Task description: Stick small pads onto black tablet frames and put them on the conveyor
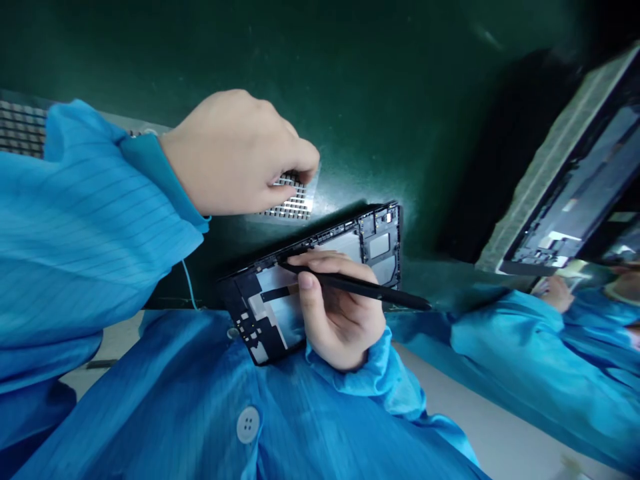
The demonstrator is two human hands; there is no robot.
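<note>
My left hand [235,153] is curled over the right end of a clear sheet of small dark pads [295,208], thumb and forefinger closing on it near its edge. Black tweezers [360,285] are gripped like a pen in my right hand [345,313]. Their pointed tip touches or sits just above the long upper edge of an opened tablet-like device [380,247], which lies tilted against my front. Metal plates, a dark ribbon and small parts show inside its black frame. My right hand covers the device's middle.
Below everything spreads a dark green work surface [375,100]. More of the pad sheet [23,127] runs out at the left. At the right, a pale-edged tray [545,160] holds similar device frames. A co-worker's blue sleeve [510,327] and hand [555,293] are at the lower right.
</note>
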